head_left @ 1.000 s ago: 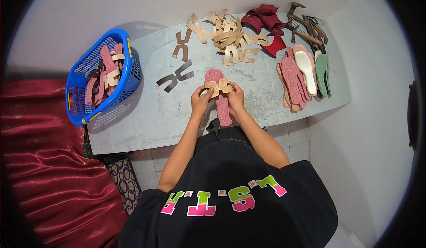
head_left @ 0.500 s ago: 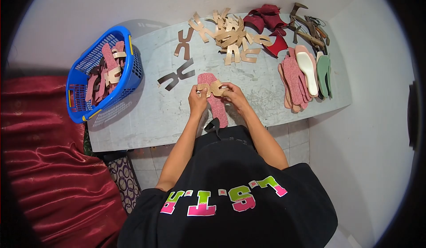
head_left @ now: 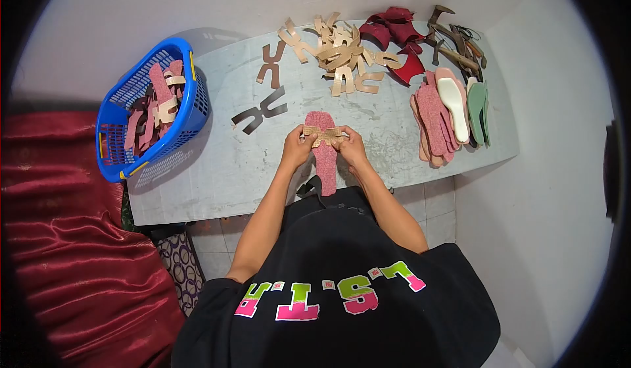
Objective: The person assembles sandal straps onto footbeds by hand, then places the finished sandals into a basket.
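A pink glitter insole (head_left: 324,154) lies lengthwise on the grey table (head_left: 223,164), in front of me. A tan strap piece (head_left: 322,133) runs across its upper part. My left hand (head_left: 297,148) grips the strap's left end and the insole's left edge. My right hand (head_left: 351,147) pinches the strap's right end against the insole's right edge. Both hands sit close together at the table's near middle.
A blue basket (head_left: 190,115) with assembled pink pieces stands at the left edge. Dark strap cut-outs (head_left: 259,111) lie behind my hands, a tan strap pile (head_left: 340,52) farther back. Stacked insoles (head_left: 447,111), red pieces (head_left: 394,29) and tools (head_left: 457,39) fill the right.
My hands shifted the insole and strap a little over the table and drew closer together on the strap. The strap now lies flatter across the insole.
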### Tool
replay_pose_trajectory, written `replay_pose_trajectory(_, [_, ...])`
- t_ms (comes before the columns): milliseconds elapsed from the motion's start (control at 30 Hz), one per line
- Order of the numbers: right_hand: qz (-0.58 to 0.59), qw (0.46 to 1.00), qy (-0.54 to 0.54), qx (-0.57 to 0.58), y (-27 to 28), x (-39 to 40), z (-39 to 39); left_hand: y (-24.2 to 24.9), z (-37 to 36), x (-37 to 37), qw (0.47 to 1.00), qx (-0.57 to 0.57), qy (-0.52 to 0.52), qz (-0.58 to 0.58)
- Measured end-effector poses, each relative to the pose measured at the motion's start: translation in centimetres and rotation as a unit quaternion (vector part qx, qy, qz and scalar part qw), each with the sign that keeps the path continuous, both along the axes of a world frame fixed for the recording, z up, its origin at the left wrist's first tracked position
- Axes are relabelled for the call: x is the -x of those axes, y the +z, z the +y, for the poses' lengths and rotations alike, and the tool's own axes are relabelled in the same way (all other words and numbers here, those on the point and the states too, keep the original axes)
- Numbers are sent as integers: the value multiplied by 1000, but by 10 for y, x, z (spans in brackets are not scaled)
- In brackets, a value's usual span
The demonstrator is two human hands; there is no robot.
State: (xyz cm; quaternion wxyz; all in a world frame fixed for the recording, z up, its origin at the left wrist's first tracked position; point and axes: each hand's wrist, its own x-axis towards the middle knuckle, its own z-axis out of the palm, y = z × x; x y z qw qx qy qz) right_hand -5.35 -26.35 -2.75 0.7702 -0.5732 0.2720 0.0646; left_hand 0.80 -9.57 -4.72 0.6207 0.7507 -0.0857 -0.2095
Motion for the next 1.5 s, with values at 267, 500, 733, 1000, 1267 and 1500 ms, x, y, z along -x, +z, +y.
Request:
replay_pose_trajectory(267, [-42,998,13,43,-9,1,9,-11,0,1,998,-54,9,-20])
replay_pose_trajectory(500, [6,997,78,18,11,0,-2,21,-2,16,973,122,124,150])
replay_pose_trajectory(733, [3,1000,24,-20,-5,-1,3,6,-6,6,993,41,90,69])
replay_pose_trajectory(1000, [-1,1000,-4,-22,-3,0,5,45,-18,10,987,-115,73,-81])
replay_pose_trajectory(1267, [-43,999,-26,-2,6,-6,0,21,-13,-3,991,99,88,20])
replay_pose_trajectory(1500, [-57,998,-15,3,20,-13,-5,43,-3,-16,954,202,153,160])
